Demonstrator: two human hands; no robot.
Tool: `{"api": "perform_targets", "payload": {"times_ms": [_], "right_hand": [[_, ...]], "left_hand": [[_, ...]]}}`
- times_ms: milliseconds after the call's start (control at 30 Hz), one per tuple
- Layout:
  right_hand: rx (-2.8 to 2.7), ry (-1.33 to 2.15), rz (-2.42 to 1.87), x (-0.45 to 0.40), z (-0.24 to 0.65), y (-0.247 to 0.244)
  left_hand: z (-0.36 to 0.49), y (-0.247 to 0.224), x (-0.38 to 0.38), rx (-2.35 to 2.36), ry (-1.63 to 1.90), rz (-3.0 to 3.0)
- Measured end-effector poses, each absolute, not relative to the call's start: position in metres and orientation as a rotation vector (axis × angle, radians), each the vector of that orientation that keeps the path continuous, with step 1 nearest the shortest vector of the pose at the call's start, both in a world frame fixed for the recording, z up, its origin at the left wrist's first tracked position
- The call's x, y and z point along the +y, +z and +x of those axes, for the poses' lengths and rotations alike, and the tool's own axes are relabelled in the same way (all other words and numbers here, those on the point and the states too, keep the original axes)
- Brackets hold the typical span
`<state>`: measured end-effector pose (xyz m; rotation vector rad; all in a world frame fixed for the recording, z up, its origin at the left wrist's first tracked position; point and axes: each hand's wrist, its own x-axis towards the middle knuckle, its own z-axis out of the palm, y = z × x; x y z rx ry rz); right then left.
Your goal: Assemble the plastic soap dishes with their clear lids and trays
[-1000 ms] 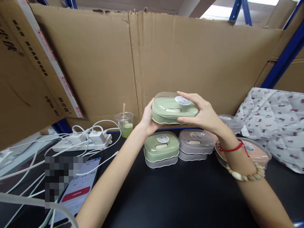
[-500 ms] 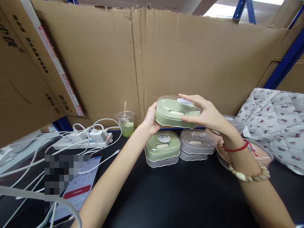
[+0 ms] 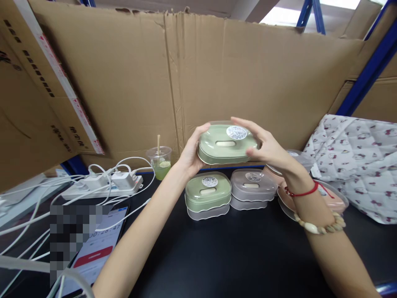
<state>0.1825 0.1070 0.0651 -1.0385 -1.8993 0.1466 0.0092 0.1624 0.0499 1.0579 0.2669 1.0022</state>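
Note:
In the head view, a green oval box (image 3: 214, 154) with a clear lid, a round patterned sticker and a pale oval piece on top is held up above the table. My left hand (image 3: 191, 151) is closed round its left end, thumb on the lid. At the right end, my right hand (image 3: 268, 145) curves about the box, thumb at the near edge and fingers over the far side. Just below, a similar green box (image 3: 195, 194) rests on a grey box (image 3: 207, 214). Beside it are two stacked grey boxes (image 3: 242, 188).
Pink boxes (image 3: 333, 200) stand at the right, partly behind my right wrist, next to a quilted patterned cloth (image 3: 356, 165). To the left are a drink cup (image 3: 159, 159), a power strip (image 3: 102, 191) with cables and a phone (image 3: 99, 248). Cardboard (image 3: 211, 74) walls the back.
The held green box has tilted so its lid faces me more. My right thumb has moved off the lid's top to the right edge. The view has shifted slightly.

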Motion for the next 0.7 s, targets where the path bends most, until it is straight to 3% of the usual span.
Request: {"api": "perform_targets", "payload": {"times_ms": [200,367,533,700], "right_hand": [[-1.651,0.203,-1.051,0.1,0.185,0.075],[-1.498,0.272,-1.166,0.092,0.203,0.076],[-1.432,0.211,-1.348,0.093,0.234,0.045],[-1.551,0.137,-1.501,0.09,0.246,0.006]], "left_hand": [[0.021,0.046,0.148,0.193,0.998,1.11],[0.032,0.039,0.139,0.485,1.045,1.294],[0.046,0.019,0.134,0.655,1.018,1.787],[0.053,0.002,0.128,1.077,0.707,2.264]]}}
